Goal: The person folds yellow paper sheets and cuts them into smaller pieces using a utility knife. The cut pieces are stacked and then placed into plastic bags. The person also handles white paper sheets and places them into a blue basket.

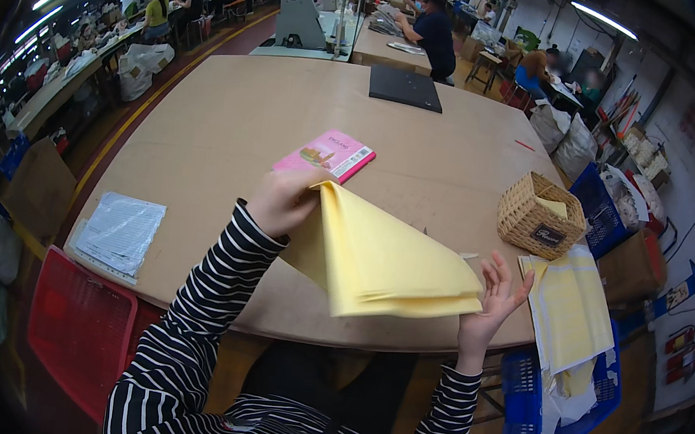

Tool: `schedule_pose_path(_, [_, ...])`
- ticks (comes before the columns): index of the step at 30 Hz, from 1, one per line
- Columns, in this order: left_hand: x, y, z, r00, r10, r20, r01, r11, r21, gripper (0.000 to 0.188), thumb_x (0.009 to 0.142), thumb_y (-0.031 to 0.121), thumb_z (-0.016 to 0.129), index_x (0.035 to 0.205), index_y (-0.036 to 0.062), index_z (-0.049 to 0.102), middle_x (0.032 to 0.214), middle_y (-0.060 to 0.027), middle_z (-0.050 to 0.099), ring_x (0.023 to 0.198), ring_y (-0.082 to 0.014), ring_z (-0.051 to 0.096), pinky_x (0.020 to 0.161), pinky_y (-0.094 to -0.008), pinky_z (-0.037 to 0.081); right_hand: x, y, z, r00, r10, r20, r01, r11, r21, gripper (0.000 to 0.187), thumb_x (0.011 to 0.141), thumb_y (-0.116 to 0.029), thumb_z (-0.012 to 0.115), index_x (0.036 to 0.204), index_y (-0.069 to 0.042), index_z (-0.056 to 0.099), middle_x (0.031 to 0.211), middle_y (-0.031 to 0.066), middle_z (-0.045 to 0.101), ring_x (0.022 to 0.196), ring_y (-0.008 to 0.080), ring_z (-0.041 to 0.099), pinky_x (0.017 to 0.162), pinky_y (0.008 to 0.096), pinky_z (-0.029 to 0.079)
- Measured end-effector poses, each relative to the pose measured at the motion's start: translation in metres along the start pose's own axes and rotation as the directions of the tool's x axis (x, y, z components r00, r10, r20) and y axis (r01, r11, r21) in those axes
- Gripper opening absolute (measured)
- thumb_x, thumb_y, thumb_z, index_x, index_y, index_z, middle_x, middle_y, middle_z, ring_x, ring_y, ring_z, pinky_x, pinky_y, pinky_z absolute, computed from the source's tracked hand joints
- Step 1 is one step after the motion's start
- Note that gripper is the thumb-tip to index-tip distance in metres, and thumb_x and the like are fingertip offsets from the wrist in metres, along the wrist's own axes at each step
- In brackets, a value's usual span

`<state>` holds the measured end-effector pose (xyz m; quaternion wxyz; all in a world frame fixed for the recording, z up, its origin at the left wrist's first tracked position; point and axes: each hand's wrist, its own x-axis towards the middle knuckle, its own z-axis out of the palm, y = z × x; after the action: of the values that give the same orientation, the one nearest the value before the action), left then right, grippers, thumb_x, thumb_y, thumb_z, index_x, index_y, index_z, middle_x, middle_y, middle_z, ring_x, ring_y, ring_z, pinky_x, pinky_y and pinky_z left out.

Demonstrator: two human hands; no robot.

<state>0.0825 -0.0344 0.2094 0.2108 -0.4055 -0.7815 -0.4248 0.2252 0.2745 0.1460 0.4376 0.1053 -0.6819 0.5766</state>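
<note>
Just in front of the pink rectangular book (331, 151), my left hand (281, 200) pinches folded yellow cloth (398, 260) whose loose layers could slip, since my right hand (496, 304) lies open at its edge.

There were one left hand (284, 200) and one right hand (492, 304), one folded yellow bundle (394, 260), one counter (222, 119), one pink book (325, 154), one black slab (406, 88), one wicker basket (530, 212), one red stick (524, 145), one plastic-wrapped sheaf (119, 233), one red crate (81, 316) and two blue crates (519, 404) (598, 211); layered cloths (570, 312) overlapped beyond counting.
</note>
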Motion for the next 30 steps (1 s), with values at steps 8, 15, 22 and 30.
schedule_pose_path(8, [-0.001,0.027,-0.008,0.906,0.103,0.410,-0.248,0.915,0.317,0.022,0.078,0.010,0.061,0.100,0.0120,0.058,0.073,-0.0086,0.062,0.065,-0.0274,0.062,0.057,-0.0371,0.049,-0.048,0.021,0.003,0.951,0.226,0.209,-0.170,0.952,-0.255,0.089,0.067,0.000,0.074,0.141,-0.005,0.026,0.136,0.0186,0.042,0.132,0.0334,0.032,0.112,0.0426,0.022])
schedule_pose_path(15, [-0.018,0.025,0.000,0.857,0.252,0.450,-0.412,0.860,0.303,0.023,0.075,0.013,0.064,0.098,0.0108,0.060,0.078,-0.0049,0.061,0.072,-0.0244,0.061,0.064,-0.0353,0.048,-0.053,0.055,0.000,0.895,0.398,0.202,-0.375,0.916,-0.144,0.045,0.084,-0.015,0.067,0.123,-0.001,0.051,0.115,0.0129,0.057,0.103,0.0180,0.052,0.089,0.0312,0.042])
schedule_pose_path(22, [-0.076,-0.041,0.016,0.888,-0.439,0.135,0.452,0.779,-0.435,0.028,0.077,0.011,0.071,0.102,0.0026,0.063,0.096,-0.0052,0.068,0.092,-0.0180,0.062,0.083,-0.0302,0.049,-0.078,0.037,-0.007,0.949,0.310,-0.060,-0.313,0.949,-0.046,0.006,0.088,-0.002,0.052,0.092,-0.001,0.056,0.088,0.0068,0.059,0.083,0.0136,0.056,0.076,0.0269,0.047])
schedule_pose_path(30, [-0.092,-0.065,0.061,0.965,-0.242,-0.100,0.087,0.656,-0.749,0.022,0.085,0.004,0.056,0.106,-0.0019,0.054,0.098,-0.0152,0.064,0.095,-0.0237,0.062,0.085,-0.0330,0.049,-0.079,0.031,-0.021,0.982,0.147,-0.119,-0.150,0.988,-0.022,0.013,0.089,-0.010,0.055,0.093,-0.004,0.045,0.089,0.0108,0.052,0.082,0.0186,0.054,0.077,0.0299,0.046])
